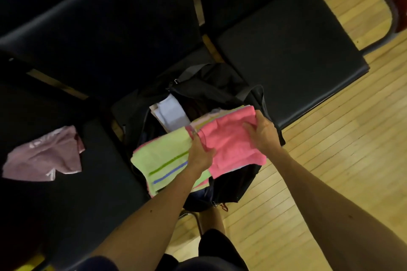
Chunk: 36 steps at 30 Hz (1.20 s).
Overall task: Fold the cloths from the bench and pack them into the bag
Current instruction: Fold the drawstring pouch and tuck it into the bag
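Seemingly, pink cloth (pixel 229 145) over bag (pixel 231 187).

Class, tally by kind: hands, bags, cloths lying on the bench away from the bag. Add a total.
Hands: 2, left hand, right hand, both gripping the pink cloth
Bags: 1, black bag
Cloths on the bench: 1, mauve cloth
Total: 4
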{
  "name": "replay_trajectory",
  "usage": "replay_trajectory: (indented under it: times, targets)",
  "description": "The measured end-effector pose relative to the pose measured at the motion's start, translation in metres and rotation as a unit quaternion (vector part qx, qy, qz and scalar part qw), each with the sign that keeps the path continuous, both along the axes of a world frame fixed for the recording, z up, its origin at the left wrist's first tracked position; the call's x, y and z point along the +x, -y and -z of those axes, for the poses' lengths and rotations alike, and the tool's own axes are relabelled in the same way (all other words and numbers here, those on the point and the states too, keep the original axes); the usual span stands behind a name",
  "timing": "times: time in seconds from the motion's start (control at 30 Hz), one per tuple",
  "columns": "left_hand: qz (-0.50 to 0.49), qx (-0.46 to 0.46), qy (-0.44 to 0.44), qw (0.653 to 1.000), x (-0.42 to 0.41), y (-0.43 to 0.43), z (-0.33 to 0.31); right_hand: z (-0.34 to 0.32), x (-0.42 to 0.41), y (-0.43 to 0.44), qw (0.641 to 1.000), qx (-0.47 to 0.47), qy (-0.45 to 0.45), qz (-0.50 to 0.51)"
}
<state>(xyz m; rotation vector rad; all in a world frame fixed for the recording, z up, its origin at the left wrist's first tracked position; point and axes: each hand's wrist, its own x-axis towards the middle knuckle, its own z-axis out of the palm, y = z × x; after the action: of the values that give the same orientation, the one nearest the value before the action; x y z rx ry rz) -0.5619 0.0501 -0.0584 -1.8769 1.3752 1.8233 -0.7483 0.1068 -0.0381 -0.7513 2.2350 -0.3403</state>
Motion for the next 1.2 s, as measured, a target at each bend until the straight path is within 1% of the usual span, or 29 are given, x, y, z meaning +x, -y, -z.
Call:
replay_trajectory:
  times: [0.1, 0.17, 0.23, 0.27, 0.3, 0.33, 0.4, 0.5, 0.6, 0.67, 0.73, 0.8, 0.9, 1.0, 1.1, 1.2]
  targets:
    - [-0.025, 0.023, -0.004, 0.999, 0.0, 0.012, -0.004, -0.006, 0.002, 0.002, 1.0, 0.021, -0.005, -0.005]
    - [-0.042, 0.025, 0.003, 0.999, 0.002, 0.024, -0.019, -0.02, 0.011, 0.002, 0.999, 0.026, -0.032, -0.006]
    - [-0.07, 0.003, -0.007, 0.997, 0.013, 0.04, -0.041, -0.033, 0.029, 0.002, 0.994, 0.007, -0.1, -0.031]
    - [-0.078, -0.013, -0.017, 0.997, 0.02, 0.049, -0.052, -0.041, 0.04, 0.005, 0.991, -0.006, -0.122, -0.047]
    - [-0.086, -0.036, -0.029, 0.995, 0.032, 0.058, -0.066, -0.051, 0.055, 0.012, 0.99, -0.025, -0.123, -0.069]
    - [-0.101, -0.067, -0.042, 0.992, 0.051, 0.067, -0.08, -0.062, 0.077, 0.023, 0.989, -0.048, -0.101, -0.1]
    - [-0.122, -0.134, -0.047, 0.982, 0.099, 0.078, -0.099, -0.082, 0.126, 0.047, 0.984, -0.078, -0.028, -0.159]
    - [-0.154, -0.206, 0.011, 0.966, 0.195, 0.083, -0.111, -0.097, 0.214, 0.082, 0.964, -0.105, 0.04, -0.242]
    - [-0.187, -0.21, 0.087, 0.956, 0.289, 0.084, -0.102, -0.092, 0.299, 0.11, 0.949, -0.087, 0.113, -0.281]
    - [-0.195, -0.185, 0.122, 0.955, 0.342, 0.087, -0.085, -0.078, 0.35, 0.126, 0.949, -0.051, 0.144, -0.276]
    - [-0.181, -0.175, 0.151, 0.956, 0.382, 0.09, -0.064, -0.059, 0.388, 0.138, 0.949, -0.01, 0.162, -0.27]
    - [-0.16, -0.173, 0.171, 0.957, 0.42, 0.095, -0.032, -0.028, 0.428, 0.15, 0.95, 0.028, 0.177, -0.254]
    - [-0.11, -0.177, 0.178, 0.962, 0.454, 0.111, 0.015, 0.02, 0.473, 0.17, 0.953, 0.083, 0.21, -0.202]
    - [-0.019, -0.203, 0.18, 0.962, 0.478, 0.131, 0.061, 0.072, 0.515, 0.189, 0.95, 0.103, 0.27, -0.115]
    - [0.088, -0.23, 0.178, 0.953, 0.495, 0.139, 0.105, 0.106, 0.546, 0.205, 0.94, 0.117, 0.317, -0.045]
    - [0.131, -0.243, 0.18, 0.944, 0.508, 0.138, 0.141, 0.131, 0.565, 0.213, 0.931, 0.142, 0.337, 0.0]
